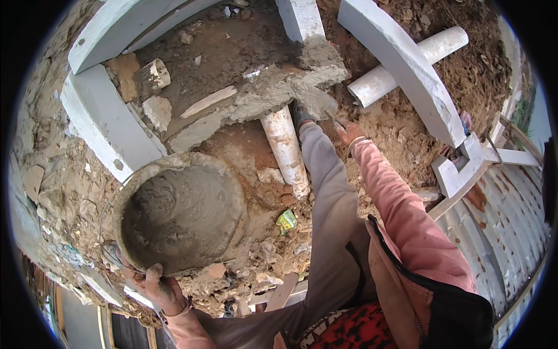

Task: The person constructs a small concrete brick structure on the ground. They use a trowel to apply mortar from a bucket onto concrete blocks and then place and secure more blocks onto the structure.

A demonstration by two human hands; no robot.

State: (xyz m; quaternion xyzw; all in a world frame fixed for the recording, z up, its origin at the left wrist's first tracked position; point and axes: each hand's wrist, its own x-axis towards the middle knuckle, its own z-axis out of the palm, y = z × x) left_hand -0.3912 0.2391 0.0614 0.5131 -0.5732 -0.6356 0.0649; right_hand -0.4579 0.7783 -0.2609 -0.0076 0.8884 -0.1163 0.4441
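My right hand (348,132) is closed round the handle of a trowel (317,103). Its blade is coated in wet mortar and lies against the right part of a rough mortar bed (256,100). Lower left, my left hand (161,287) grips the near rim of a round basin (200,158), fingers curled at its edge. Wet grey mortar (195,212) partly fills the basin, with a hollow on its left side. Below the mortar bed a dirty white pipe (285,152) slopes toward me, close to my foot.
Pale concrete slabs (110,119) frame the pit at the left and top. At right, a long curved slab (401,67) lies over another white pipe (372,86). A broken pipe piece (158,74) and stones sit in the pit. Rusty corrugated sheets (500,215) stand lower right.
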